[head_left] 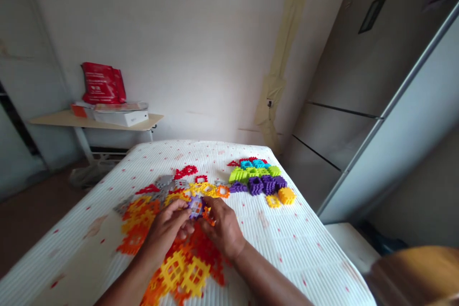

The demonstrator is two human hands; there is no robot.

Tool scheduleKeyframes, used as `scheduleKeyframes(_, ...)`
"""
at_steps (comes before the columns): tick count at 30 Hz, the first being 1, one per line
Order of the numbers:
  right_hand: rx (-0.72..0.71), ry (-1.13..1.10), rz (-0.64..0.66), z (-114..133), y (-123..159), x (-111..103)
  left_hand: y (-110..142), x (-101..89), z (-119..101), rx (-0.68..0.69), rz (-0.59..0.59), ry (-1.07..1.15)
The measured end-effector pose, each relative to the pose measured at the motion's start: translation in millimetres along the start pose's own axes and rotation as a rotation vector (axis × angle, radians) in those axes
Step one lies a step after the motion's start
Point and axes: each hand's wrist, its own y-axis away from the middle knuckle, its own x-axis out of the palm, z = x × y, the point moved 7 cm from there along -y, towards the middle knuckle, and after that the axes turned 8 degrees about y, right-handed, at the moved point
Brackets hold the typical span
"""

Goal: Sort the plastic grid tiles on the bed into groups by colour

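Left hand (pixel 174 220): curled, pinching purple, square, notched plastic piece (pixel 195 205) by left edge. Right hand (pixel 225 225): half-curled at piece's right edge; firm hold cannot be told. Lime-green notched plastic stacks (pixel 237 175): right of piece.

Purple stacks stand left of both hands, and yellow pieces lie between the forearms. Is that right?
Not quite: the head view shows the purple stacks to the right of both the left hand and the right hand. Yellow pieces do lie between the forearms.
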Motion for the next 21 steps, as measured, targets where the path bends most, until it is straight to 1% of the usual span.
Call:
scheduleKeyframes(4, 0.001, -0.026, -0.054, -4, 2, -4, -4, -2.2, 5, -0.024, -0.071, -0.093)
scheduleKeyframes(6, 0.003, -0.04, -0.058, -4, 2, -6, -6, 0.3, 5, -0.024, -0.044, -0.146)
scheduleKeyframes(9, 0.044, -0.026, -0.071, -7, 2, -9, -7, 6.2, -1, 0.001, 0.008, -0.202)
scheduleKeyframes(14, 0.074, 0.094, -0.091, -7, 1, -16, -9, 12.0, -10, 0.068, 0.002, -0.266)
scheduleKeyframes(16, 0.082, 0.107, -0.11, -6, 0, -17, -11, 14.7, -10, 0.105, -0.003, -0.292)
scheduleKeyframes(18, 0.083, 0.08, -0.127, -8, -1, -19, -14, 15.7, -6, 0.113, -0.012, -0.291)
scheduleKeyframes(20, 0.077, 0.062, -0.161, -14, -4, -29, -16, 14.6, -1, 0.104, -0.009, -0.257)
scheduleKeyframes(21, 0.084, 0.08, -0.195, -21, -6, -39, -17, 12.7, 1, 0.11, -0.002, -0.234)
